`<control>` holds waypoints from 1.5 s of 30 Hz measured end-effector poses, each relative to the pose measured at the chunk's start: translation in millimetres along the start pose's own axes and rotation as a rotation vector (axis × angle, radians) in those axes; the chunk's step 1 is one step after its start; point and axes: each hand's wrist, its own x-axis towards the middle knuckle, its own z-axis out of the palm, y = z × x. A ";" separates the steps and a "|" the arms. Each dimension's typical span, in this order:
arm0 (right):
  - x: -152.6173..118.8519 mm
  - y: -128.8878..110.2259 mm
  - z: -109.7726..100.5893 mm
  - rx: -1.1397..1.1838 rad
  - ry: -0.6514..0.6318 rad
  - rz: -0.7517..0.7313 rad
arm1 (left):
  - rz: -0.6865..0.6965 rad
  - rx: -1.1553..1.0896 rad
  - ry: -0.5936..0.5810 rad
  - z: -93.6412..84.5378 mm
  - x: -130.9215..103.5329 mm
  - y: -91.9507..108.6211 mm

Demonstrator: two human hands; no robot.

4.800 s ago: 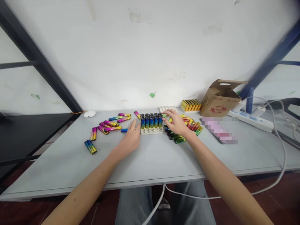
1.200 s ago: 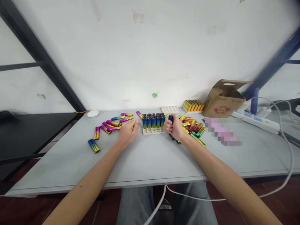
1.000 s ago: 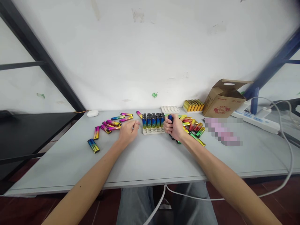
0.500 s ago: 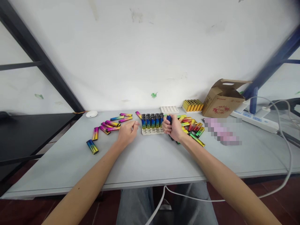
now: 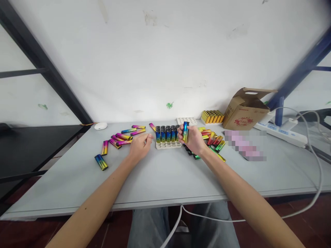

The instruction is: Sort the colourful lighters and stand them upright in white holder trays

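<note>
My right hand point(image 5: 193, 139) grips a blue-and-gold lighter point(image 5: 185, 131) upright, its black top pointing up. It is just right of a white tray point(image 5: 168, 146) with round holes. Rows of blue-and-gold lighters point(image 5: 168, 135) with black tops stand in that tray, and its front holes are bare. On the tray's left, my left hand point(image 5: 141, 145) rests with curled fingers, and nothing shows in it. Pink-and-yellow lighters point(image 5: 124, 142) lie loose beside it. Red, green and gold lighters point(image 5: 211, 138) are heaped by my right hand, partly hidden by it.
Behind stand another white tray point(image 5: 186, 120) and a block of gold lighters point(image 5: 212, 117). An open cardboard box point(image 5: 244, 112), a power strip point(image 5: 281, 132) and a blurred pink item point(image 5: 244, 144) are on the right. A white case point(image 5: 100, 126) sits at the far left.
My right hand has turned and loosened around the lighter, so more of the lighter's body now shows upright. My left hand has stayed put.
</note>
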 end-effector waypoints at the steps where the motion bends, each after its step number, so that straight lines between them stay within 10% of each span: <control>1: -0.2 0.2 0.0 -0.054 0.016 -0.017 | 0.001 0.001 0.001 -0.3 0.0 -0.5; 11: -6.5 15.1 12.7 -1.035 -0.113 -0.500 | -0.030 0.031 0.030 -6.9 4.5 -6.8; 30: 13.0 59.0 19.4 -1.373 0.013 -0.434 | -0.125 0.114 -0.038 -4.4 7.6 -11.2; 38: 15.9 58.6 19.2 -1.800 0.057 -0.915 | -0.117 0.070 -0.009 -5.4 6.9 -11.9; 45: 12.9 43.9 18.6 -1.797 0.033 -0.924 | -0.131 0.072 -0.017 -5.6 6.2 -12.4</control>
